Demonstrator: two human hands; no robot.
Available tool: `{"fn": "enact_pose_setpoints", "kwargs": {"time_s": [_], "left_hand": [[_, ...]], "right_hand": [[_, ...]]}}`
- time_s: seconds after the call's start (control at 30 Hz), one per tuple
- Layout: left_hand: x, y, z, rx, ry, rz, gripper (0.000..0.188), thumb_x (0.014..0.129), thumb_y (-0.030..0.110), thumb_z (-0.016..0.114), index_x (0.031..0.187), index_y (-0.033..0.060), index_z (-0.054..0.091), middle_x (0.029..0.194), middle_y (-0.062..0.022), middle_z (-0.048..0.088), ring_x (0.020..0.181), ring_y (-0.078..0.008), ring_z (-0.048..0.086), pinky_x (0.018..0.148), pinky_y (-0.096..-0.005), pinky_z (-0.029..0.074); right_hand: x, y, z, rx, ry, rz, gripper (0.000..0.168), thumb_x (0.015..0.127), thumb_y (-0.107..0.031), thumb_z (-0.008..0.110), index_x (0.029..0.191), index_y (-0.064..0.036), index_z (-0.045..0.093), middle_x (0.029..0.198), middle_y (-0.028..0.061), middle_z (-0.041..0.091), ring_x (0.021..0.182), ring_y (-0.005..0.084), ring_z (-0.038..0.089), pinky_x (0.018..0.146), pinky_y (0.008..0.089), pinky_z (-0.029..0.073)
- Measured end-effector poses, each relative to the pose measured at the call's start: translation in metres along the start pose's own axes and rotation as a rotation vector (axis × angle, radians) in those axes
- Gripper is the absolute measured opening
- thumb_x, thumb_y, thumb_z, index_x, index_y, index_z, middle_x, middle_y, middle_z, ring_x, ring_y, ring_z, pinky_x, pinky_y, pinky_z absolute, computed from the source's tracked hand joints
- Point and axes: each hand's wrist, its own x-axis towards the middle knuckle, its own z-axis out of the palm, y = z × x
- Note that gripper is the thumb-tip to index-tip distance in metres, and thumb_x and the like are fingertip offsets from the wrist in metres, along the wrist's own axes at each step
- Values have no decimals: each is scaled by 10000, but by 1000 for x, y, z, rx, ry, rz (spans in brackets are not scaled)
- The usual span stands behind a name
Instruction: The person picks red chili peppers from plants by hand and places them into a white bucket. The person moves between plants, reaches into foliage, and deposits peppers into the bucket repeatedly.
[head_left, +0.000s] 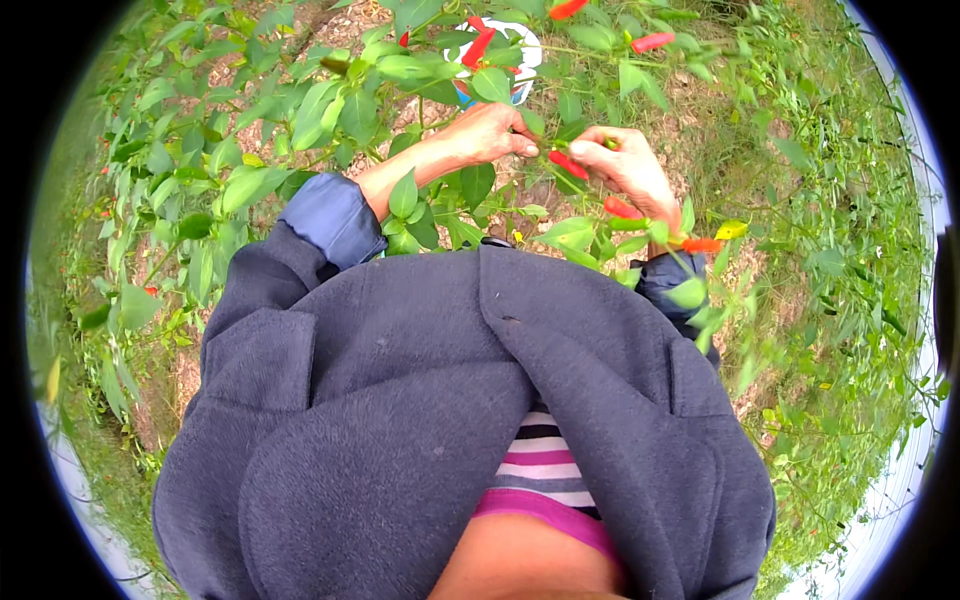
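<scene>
Out in front of my body, my left hand (495, 135) pinches a thin green stem of a chili plant between thumb and forefinger. Just across from it, my right hand (626, 165) has its thumb and finger closed at a red chili pepper (568, 164); what lies inside the curled fingers is partly hidden. Below the right hand hangs another red chili (621, 208), and an orange-red one (701, 245) shows by the wrist. Beyond the left hand stands a white and blue bucket (529, 56), partly covered by leaves and red chilies (478, 49).
Leafy chili plants (247, 187) crowd the left side. More greenery (832, 262) fills the right. Reddish soil (679, 97) shows between the rows. Red chilies (652, 42) hang on branches near the top. My dark jacket (375, 420) covers the lower middle of the view.
</scene>
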Motion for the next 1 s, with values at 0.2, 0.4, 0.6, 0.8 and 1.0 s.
{"fn": "enact_pose_setpoints", "kwargs": {"time_s": [0.2, 0.4, 0.6, 0.8, 1.0], "left_hand": [[9, -15, 8, -82, -14, -46, 259, 749, 153, 736, 954, 8, 673, 875, -56, 665, 836, -142, 597, 729, -295, 470], [1, -20, -1, -249, -68, -75, 321, 759, 152, 732, 1040, 29, 636, 922, -34, 649, 832, -137, 574, 703, -284, 468], [-19, -4, -8, -375, -33, -136, 343, 746, 68, 713, 1058, -26, 605, 872, -92, 651, 741, -140, 610, 625, -264, 508], [-22, -7, -8, -305, 20, -39, 162, 790, 21, 643, 946, -23, 655, 885, -37, 627, 671, -115, 611, 648, -257, 511], [-33, -3, -10, -346, 118, -80, 232, 751, -3, 644, 981, -5, 666, 853, -62, 665, 663, -142, 620, 629, -268, 515]], "right_hand": [[1, -28, 2, -449, -69, 90, 299, 738, -303, 711, 779, -11, 662, 607, 33, 577, 535, 87, 506, 494, 284, 411], [-9, -24, 8, -345, -88, 137, 309, 732, -293, 685, 903, -36, 690, 663, 38, 630, 566, 87, 551, 551, 269, 446], [-2, 10, 14, -295, -115, 124, 265, 790, -126, 638, 1025, -9, 668, 822, -2, 651, 723, 50, 538, 678, 221, 446], [3, 17, 26, -171, -106, 27, 257, 837, -150, 642, 1049, -5, 654, 850, -8, 642, 755, 43, 535, 681, 211, 447], [16, 39, 39, -225, -11, -325, 286, 826, -217, 634, 1015, -2, 640, 813, 125, 657, 717, 191, 613, 679, 310, 477]]}}
